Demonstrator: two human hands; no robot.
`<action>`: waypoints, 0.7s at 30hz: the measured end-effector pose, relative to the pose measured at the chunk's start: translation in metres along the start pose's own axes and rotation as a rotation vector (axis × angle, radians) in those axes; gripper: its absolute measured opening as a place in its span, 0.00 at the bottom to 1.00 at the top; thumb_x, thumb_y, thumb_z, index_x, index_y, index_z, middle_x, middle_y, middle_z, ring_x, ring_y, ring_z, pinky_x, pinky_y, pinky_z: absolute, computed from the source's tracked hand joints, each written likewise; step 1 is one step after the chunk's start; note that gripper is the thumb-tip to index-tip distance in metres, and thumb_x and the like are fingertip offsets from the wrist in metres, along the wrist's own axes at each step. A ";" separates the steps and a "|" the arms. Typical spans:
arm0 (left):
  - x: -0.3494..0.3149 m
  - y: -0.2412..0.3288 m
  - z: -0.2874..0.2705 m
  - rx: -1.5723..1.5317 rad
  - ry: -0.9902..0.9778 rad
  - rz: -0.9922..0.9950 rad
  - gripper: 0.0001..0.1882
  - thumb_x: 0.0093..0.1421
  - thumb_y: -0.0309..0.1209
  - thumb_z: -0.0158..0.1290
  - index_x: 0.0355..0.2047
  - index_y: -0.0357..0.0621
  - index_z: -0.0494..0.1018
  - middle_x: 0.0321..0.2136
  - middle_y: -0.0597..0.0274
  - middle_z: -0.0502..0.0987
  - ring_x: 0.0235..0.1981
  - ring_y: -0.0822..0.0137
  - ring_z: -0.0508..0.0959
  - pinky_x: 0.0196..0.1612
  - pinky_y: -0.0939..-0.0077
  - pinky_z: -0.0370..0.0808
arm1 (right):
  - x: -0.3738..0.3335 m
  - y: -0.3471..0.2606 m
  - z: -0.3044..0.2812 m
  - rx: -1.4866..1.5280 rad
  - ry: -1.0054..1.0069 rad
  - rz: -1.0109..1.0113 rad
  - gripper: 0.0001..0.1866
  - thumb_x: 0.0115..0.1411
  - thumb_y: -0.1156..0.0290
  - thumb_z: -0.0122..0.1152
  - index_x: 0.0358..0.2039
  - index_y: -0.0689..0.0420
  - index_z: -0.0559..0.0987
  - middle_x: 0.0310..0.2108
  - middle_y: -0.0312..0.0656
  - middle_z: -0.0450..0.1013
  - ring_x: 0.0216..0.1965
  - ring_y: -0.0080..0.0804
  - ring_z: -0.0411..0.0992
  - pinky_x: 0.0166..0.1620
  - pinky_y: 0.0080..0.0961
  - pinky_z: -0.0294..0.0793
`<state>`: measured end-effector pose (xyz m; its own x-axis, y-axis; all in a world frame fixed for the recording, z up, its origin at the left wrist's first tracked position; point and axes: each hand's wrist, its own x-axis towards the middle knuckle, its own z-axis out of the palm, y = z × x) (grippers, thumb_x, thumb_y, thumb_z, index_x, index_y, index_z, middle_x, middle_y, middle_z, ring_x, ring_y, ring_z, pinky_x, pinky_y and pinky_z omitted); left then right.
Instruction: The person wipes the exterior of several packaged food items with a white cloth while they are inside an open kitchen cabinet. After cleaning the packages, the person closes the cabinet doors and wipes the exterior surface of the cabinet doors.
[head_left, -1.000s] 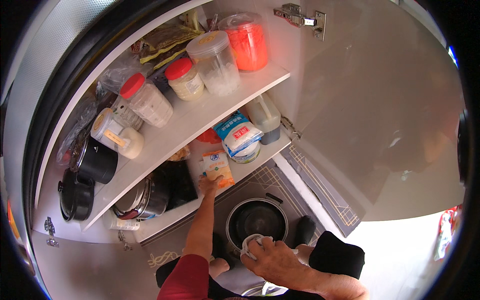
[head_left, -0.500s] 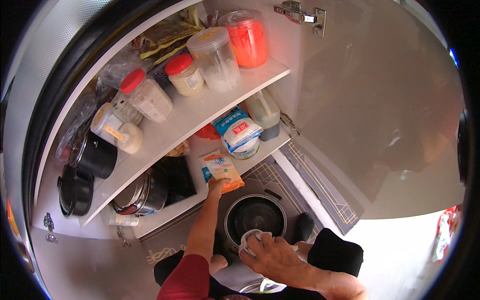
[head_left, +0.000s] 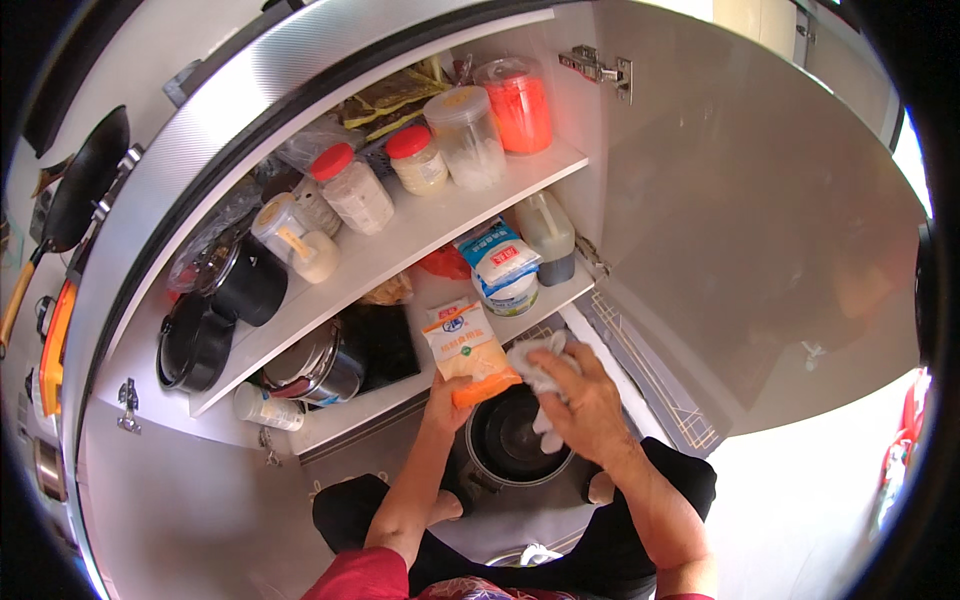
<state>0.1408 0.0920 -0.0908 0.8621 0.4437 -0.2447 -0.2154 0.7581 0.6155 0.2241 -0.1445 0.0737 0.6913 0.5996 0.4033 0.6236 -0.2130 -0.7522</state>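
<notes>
My left hand (head_left: 447, 403) grips the lower edge of an orange and white plastic packet (head_left: 468, 350), held upright in front of the lower shelf. In my right hand (head_left: 585, 408) is a crumpled white cloth (head_left: 540, 372), close beside the packet's right side; one end of it dangles. Beneath both hands a round black pan (head_left: 505, 432) rests on the floor mat between my legs, partly covered by the cloth and hand. Behind the packet, a blue and white bag (head_left: 500, 257) lies on top of a white tub (head_left: 510, 295) on the lower shelf.
Red-lidded jars (head_left: 352, 190) and clear canisters (head_left: 467, 140) line the upper shelf (head_left: 440, 228). Black pots (head_left: 245, 280) stand at its left end. A steel pot (head_left: 325, 365) sits below, and a jug (head_left: 546, 238) at the right. The cabinet door (head_left: 750, 230) stands wide at the right.
My left hand has lifted the packet off the lower shelf toward me. My right hand has raised the cloth from over the pan to beside the packet. The view has shifted.
</notes>
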 end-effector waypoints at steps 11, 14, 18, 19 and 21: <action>-0.117 0.042 0.096 -0.146 -0.313 -0.273 0.35 0.48 0.21 0.53 0.58 0.36 0.58 0.54 0.49 0.67 0.55 0.53 0.69 0.61 0.56 0.63 | -0.010 -0.035 0.019 0.217 0.081 -0.091 0.25 0.50 0.80 0.58 0.50 0.53 0.73 0.45 0.51 0.64 0.45 0.48 0.68 0.48 0.34 0.70; -0.119 0.048 0.114 0.012 -0.233 -0.254 0.34 0.48 0.17 0.51 0.58 0.37 0.59 0.53 0.50 0.69 0.54 0.54 0.70 0.59 0.57 0.65 | -0.010 -0.033 0.030 0.112 0.140 -0.149 0.25 0.49 0.80 0.58 0.51 0.53 0.73 0.46 0.53 0.64 0.45 0.49 0.67 0.49 0.35 0.69; -0.114 0.054 0.126 0.237 -0.261 -0.172 0.34 0.48 0.14 0.48 0.58 0.39 0.59 0.52 0.51 0.69 0.54 0.56 0.70 0.59 0.57 0.66 | -0.004 -0.042 0.038 -0.012 0.260 -0.187 0.26 0.47 0.79 0.58 0.50 0.53 0.74 0.50 0.53 0.63 0.46 0.50 0.66 0.50 0.39 0.67; -0.113 0.055 0.127 0.281 -0.252 -0.162 0.34 0.48 0.13 0.47 0.58 0.40 0.59 0.52 0.52 0.69 0.55 0.56 0.70 0.58 0.58 0.66 | -0.001 -0.044 0.037 -0.019 0.280 -0.180 0.26 0.47 0.78 0.58 0.50 0.53 0.74 0.51 0.53 0.62 0.46 0.51 0.65 0.51 0.40 0.66; -0.106 0.056 0.125 0.344 -0.270 -0.146 0.32 0.51 0.16 0.49 0.58 0.42 0.59 0.52 0.54 0.68 0.55 0.59 0.70 0.58 0.59 0.67 | 0.004 -0.047 0.033 -0.083 0.262 -0.260 0.26 0.45 0.78 0.59 0.49 0.52 0.75 0.51 0.53 0.63 0.45 0.51 0.66 0.51 0.41 0.66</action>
<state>0.0944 0.0274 0.0632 0.9707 0.1687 -0.1712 0.0424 0.5809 0.8129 0.1860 -0.1067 0.0937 0.5692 0.4263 0.7030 0.8106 -0.1478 -0.5666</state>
